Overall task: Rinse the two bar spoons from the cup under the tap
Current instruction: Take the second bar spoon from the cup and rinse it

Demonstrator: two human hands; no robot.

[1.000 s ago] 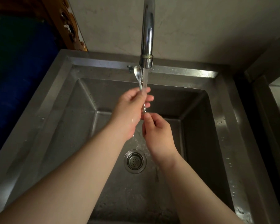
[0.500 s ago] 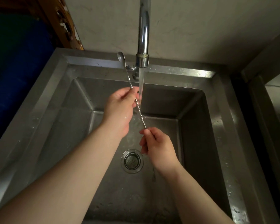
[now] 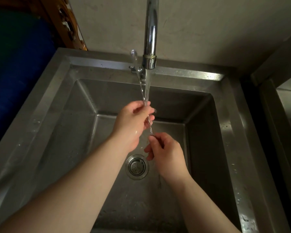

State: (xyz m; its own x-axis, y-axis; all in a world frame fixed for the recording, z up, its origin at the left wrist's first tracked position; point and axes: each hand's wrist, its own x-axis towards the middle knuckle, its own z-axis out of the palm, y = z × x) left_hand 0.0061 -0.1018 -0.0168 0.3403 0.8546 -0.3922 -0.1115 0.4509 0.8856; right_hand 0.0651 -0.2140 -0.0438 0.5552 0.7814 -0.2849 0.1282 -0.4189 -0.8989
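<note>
Both hands are gripping a single bar spoon (image 3: 142,91) over a stainless steel sink (image 3: 60,98): the left hand (image 3: 133,121) is closing its fingers around the middle of the twisted stem, while the right hand (image 3: 165,152) is pinching the lower end between thumb and fingertips. The spoon is running at a steep slant, its bowl uppermost and blurred just left of the tap (image 3: 150,34), its stem passing down beside the running water (image 3: 147,88) and through the left hand to the right. The stream is falling from the tap's spout onto the left hand's fingers, where they are closing on the stem, and wet patches are glinting on that hand's wrist. The right hand is sitting lower and nearer the camera, above and just right of the round drain strainer (image 3: 136,166) in the basin floor. Only one spoon is showing in the hands; whether a second lies hidden in the grip cannot be told. Droplets are clinging to the sink's rim at the back and right. A carved wooden frame (image 3: 64,22) is standing behind the sink's back left corner, against a pale wall (image 3: 208,27).
</note>
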